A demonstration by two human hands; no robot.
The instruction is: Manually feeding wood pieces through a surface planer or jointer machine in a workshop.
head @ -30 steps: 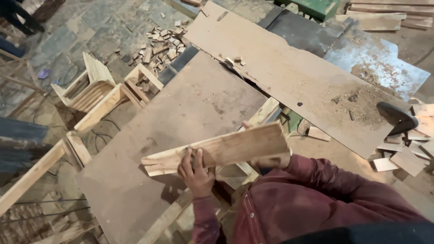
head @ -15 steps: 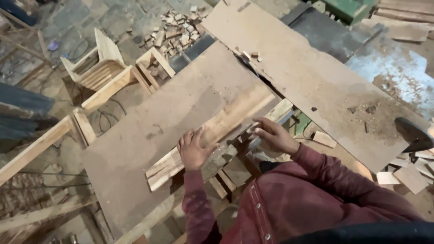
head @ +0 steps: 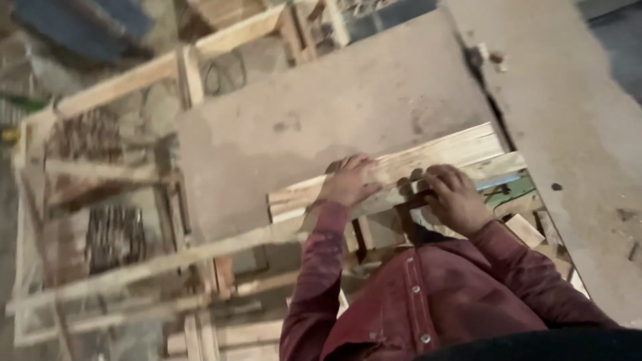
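Observation:
A long pale wooden plank (head: 461, 148) lies flat along the near edge of a big brown board (head: 321, 113) that serves as a work surface. My left hand (head: 349, 180) presses down on the plank near its middle, fingers spread over it. My right hand (head: 453, 195) rests on the plank's near edge just to the right, fingers curled around something small and dark that I cannot identify. Both arms wear dark red sleeves.
A second large board (head: 568, 134) lies to the right, split from the first by a dark gap (head: 488, 87). Wooden frames of pale slats (head: 120, 87) stand at the left and below. Small offcuts (head: 525, 230) and a green object (head: 511, 194) lie under the plank.
The view has swung closer and to the right. The plank now lies flat at the board's edge, and my right hand has come down onto it beside my left.

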